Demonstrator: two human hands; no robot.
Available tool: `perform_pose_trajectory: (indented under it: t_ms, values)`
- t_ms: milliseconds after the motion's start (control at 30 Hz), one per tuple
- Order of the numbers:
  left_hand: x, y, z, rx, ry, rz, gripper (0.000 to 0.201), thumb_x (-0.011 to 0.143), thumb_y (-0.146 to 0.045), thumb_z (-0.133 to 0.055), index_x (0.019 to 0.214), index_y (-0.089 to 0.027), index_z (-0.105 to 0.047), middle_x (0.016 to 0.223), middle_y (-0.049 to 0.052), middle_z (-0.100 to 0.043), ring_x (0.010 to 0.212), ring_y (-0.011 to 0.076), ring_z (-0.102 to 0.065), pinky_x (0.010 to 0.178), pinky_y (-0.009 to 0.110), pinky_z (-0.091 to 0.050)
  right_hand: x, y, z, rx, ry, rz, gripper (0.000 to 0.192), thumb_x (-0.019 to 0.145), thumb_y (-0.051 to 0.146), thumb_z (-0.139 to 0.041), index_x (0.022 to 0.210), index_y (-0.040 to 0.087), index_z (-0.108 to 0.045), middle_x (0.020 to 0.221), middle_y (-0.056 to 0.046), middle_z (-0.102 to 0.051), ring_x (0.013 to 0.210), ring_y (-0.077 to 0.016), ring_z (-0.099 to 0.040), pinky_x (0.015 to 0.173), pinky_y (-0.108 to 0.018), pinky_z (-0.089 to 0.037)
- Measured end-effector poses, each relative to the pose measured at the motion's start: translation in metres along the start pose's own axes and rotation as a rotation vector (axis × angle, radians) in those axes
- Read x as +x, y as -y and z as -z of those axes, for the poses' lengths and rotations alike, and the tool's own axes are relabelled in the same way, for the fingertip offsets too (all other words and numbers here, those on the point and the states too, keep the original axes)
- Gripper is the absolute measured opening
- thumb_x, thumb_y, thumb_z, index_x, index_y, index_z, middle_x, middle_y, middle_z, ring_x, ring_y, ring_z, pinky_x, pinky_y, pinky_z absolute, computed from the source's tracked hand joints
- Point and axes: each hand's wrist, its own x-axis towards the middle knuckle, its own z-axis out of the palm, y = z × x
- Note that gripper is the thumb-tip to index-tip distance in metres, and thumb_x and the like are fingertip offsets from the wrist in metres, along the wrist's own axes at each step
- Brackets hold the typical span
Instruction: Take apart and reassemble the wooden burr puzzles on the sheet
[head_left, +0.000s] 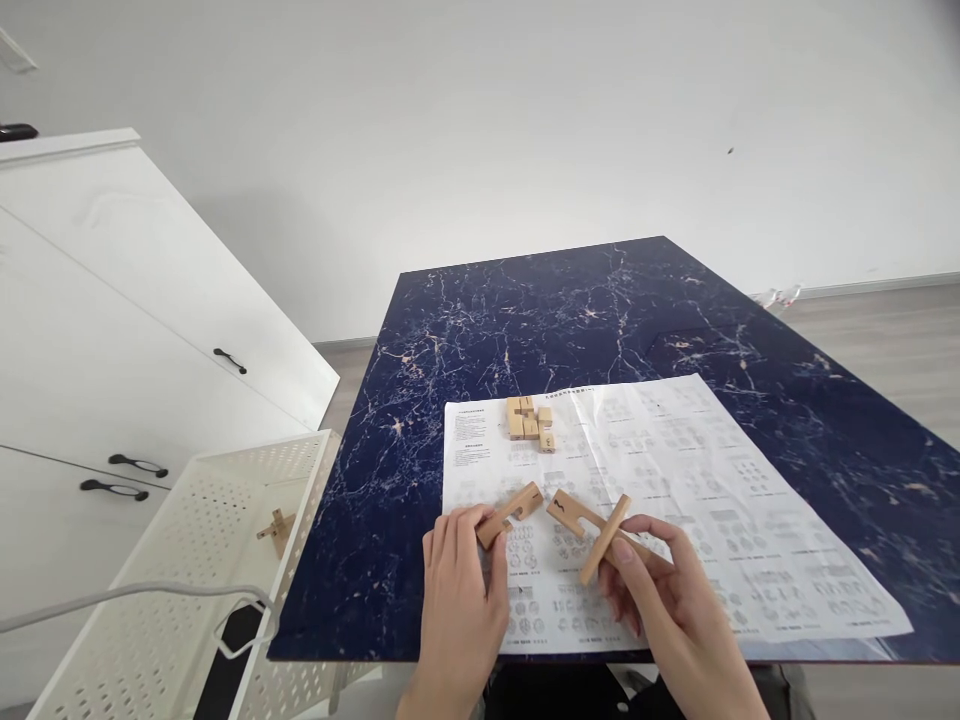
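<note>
My left hand (461, 590) pinches one end of a notched wooden puzzle bar (511, 513) that lies on a printed instruction sheet (697, 480). My right hand (667, 600) holds two wooden bars crossed together (598, 530), one notched and one plain, just above the sheet. A small cluster of joined wooden blocks (530, 421) rests farther back on the sheet, apart from both hands. The sheet lies on a dark blue marbled table (570, 310).
A white perforated cart (172, 600) stands to the left of the table, with an assembled wooden puzzle piece (276, 530) inside. White cabinets with dark handles (112, 330) line the left side. A white wall lies behind the table.
</note>
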Motion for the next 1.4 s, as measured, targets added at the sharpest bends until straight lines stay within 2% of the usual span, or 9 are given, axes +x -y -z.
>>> perform_pose_trajectory:
  t_ms: [133, 333, 433, 633, 767, 1033, 1167, 1300, 1400]
  values:
    - [0.001, 0.0, 0.001, 0.02, 0.024, -0.051, 0.022, 0.11, -0.025, -0.048, 0.124, -0.026, -0.064, 0.117, 0.008, -0.072, 0.106, 0.0278, -0.066, 0.09, 0.044, -0.05, 0.001, 0.001, 0.001, 0.005, -0.007, -0.023, 0.052, 0.097, 0.066, -0.069, 0.126, 0.027, -0.05, 0.069, 0.001, -0.068, 0.058, -0.0175, -0.055, 0.053, -0.027, -0.044]
    - [0.002, 0.0, 0.002, 0.006, 0.042, -0.05, 0.02, 0.11, -0.024, -0.049, 0.119, -0.025, -0.067, 0.112, 0.005, -0.071, 0.102, 0.0256, -0.065, 0.088, 0.041, -0.049, -0.001, 0.007, 0.001, -0.035, -0.029, -0.02, 0.079, 0.096, 0.067, -0.069, 0.157, 0.026, -0.04, 0.071, -0.001, -0.071, 0.062, -0.0207, -0.06, 0.055, -0.03, -0.049]
    - [0.002, -0.001, 0.003, -0.007, 0.045, -0.043, 0.019, 0.11, -0.023, -0.05, 0.116, -0.025, -0.067, 0.111, 0.004, -0.071, 0.102, 0.0254, -0.065, 0.088, 0.041, -0.049, -0.001, 0.009, 0.001, -0.074, -0.014, -0.013, 0.085, 0.098, 0.066, -0.066, 0.165, 0.025, -0.036, 0.07, -0.001, -0.071, 0.061, -0.0211, -0.06, 0.056, -0.031, -0.05]
    - [0.002, -0.002, 0.004, -0.072, 0.031, -0.039, 0.019, 0.11, -0.024, -0.049, 0.114, -0.025, -0.068, 0.11, 0.005, -0.072, 0.104, 0.0254, -0.066, 0.091, 0.042, -0.051, 0.002, 0.003, 0.008, -0.1, 0.024, -0.006, 0.08, 0.098, 0.067, -0.066, 0.161, 0.023, -0.045, 0.071, -0.002, -0.07, 0.06, -0.0208, -0.059, 0.055, -0.03, -0.048]
    - [0.001, -0.003, 0.006, -0.144, 0.005, -0.009, 0.02, 0.111, -0.027, -0.049, 0.114, -0.025, -0.068, 0.112, 0.006, -0.071, 0.106, 0.0248, -0.066, 0.093, 0.041, -0.054, 0.006, -0.002, 0.012, -0.084, 0.081, -0.018, 0.079, 0.098, 0.066, -0.066, 0.16, 0.023, -0.042, 0.074, -0.002, -0.07, 0.062, -0.0209, -0.059, 0.054, -0.03, -0.048]
    - [0.0, -0.003, 0.008, -0.273, -0.018, 0.059, 0.02, 0.11, -0.031, -0.05, 0.115, -0.025, -0.069, 0.115, 0.007, -0.07, 0.107, 0.0238, -0.07, 0.093, 0.038, -0.059, 0.009, -0.002, 0.01, -0.074, 0.112, 0.004, 0.075, 0.101, 0.063, -0.063, 0.161, 0.024, -0.039, 0.078, -0.002, -0.072, 0.062, -0.02, -0.06, 0.054, -0.03, -0.05]
    - [-0.001, -0.004, 0.009, -0.321, -0.014, 0.095, 0.022, 0.111, -0.033, -0.049, 0.117, -0.024, -0.069, 0.116, 0.008, -0.07, 0.108, 0.024, -0.07, 0.093, 0.038, -0.058, 0.011, 0.003, 0.004, -0.036, 0.102, -0.005, 0.078, 0.098, 0.065, -0.067, 0.16, 0.023, -0.041, 0.077, -0.001, -0.071, 0.063, -0.0208, -0.06, 0.055, -0.031, -0.05]
    - [0.0, -0.005, 0.012, -0.383, -0.045, 0.148, 0.023, 0.11, -0.037, -0.05, 0.111, -0.024, -0.069, 0.106, 0.007, -0.071, 0.097, 0.0224, -0.07, 0.085, 0.034, -0.057, 0.011, 0.012, -0.007, 0.03, 0.053, -0.011, 0.077, 0.097, 0.064, -0.07, 0.157, 0.022, -0.046, 0.077, -0.001, -0.071, 0.061, -0.019, -0.058, 0.055, -0.031, -0.05]
    - [0.002, -0.006, 0.019, -0.449, -0.022, 0.203, 0.024, 0.108, -0.042, -0.055, 0.107, -0.023, -0.07, 0.096, 0.004, -0.072, 0.086, 0.0209, -0.069, 0.078, 0.031, -0.056, 0.01, 0.015, -0.015, 0.1, 0.045, -0.037, 0.077, 0.096, 0.065, -0.071, 0.156, 0.024, -0.047, 0.079, -0.002, -0.072, 0.062, -0.0187, -0.058, 0.055, -0.031, -0.05]
